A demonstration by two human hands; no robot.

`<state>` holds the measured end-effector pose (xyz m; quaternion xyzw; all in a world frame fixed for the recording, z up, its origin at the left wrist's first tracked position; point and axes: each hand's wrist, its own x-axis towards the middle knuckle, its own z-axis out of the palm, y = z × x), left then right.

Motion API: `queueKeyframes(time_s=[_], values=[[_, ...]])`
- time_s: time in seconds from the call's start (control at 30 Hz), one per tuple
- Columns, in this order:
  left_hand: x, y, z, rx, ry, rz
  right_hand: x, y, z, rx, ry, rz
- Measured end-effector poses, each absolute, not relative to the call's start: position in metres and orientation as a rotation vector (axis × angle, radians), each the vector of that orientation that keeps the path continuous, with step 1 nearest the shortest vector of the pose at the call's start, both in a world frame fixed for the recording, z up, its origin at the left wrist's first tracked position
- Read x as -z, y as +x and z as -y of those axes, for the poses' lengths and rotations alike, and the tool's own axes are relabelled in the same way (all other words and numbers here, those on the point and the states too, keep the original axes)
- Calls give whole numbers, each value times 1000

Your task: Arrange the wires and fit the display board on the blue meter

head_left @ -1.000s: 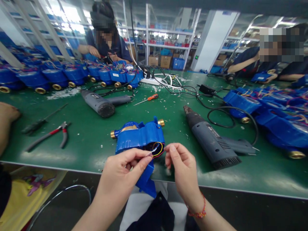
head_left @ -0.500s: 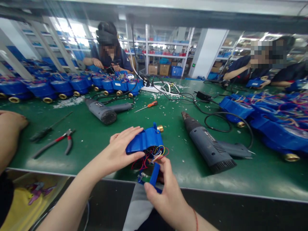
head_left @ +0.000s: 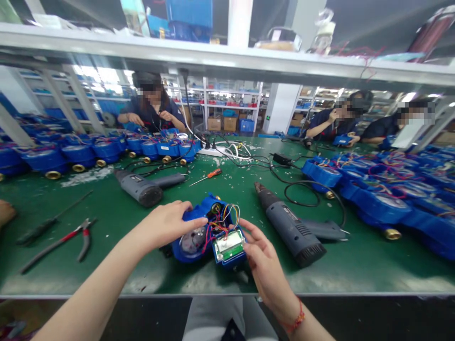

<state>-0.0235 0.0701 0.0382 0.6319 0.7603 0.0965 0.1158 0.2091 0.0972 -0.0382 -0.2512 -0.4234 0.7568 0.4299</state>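
A blue water meter point(head_left: 188, 253) lies on the bench in front of me, its round dial and open wire compartment facing up. My left hand point(head_left: 170, 222) grips its left side, the thumb across the top. Thin red, yellow and white wires point(head_left: 232, 213) run from the compartment to a blue housing point(head_left: 232, 264) just right of the meter. A green circuit board point(head_left: 232, 248) with a pale rectangular part sits in that housing. My right hand point(head_left: 261, 253) holds the housing by its right edge between thumb and fingers. My palm hides part of the meter's left side.
Heat guns lie on the left point(head_left: 138, 187) and right point(head_left: 291, 227). Pliers point(head_left: 76, 232), a dark screwdriver point(head_left: 46, 227) and an orange-handled screwdriver point(head_left: 213, 174) lie around. Rows of meters point(head_left: 377, 203) flank the bench. A power strip point(head_left: 213, 150) with cables and co-workers point(head_left: 152, 104) are beyond; a shelf point(head_left: 213, 54) hangs overhead.
The meter has been turned from its side to dial up. The housing has swung up beside it, its circuit board now facing me. My view has tilted upward.
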Motion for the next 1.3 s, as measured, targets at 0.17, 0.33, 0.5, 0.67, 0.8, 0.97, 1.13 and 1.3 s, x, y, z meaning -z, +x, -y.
queueKeyframes(time_s=[0.17,0.33,0.5,0.67,0.8,0.97,1.13,1.3], values=[[-43,-23,-63,-268,1743,-2267,40,207,-107,-1831,-660,1127],[-37,-17,-45,-266,1617,-2347,44,207,-113,-1860,-666,1151],[-13,-7,-29,-449,1581,-2298,46,212,-131,-1593,-729,1478],[15,2,-17,-636,1714,-2205,35,225,-149,-1213,-629,2024],[16,12,-14,-610,1622,-2313,34,233,-153,-1088,-595,2134],[8,22,-18,-547,1520,-2490,44,235,-140,-980,-749,2056],[23,17,-16,-646,1564,-2481,47,236,-115,-894,-791,2221],[38,20,-10,-843,1827,-2360,49,231,-107,-862,-920,2169]])
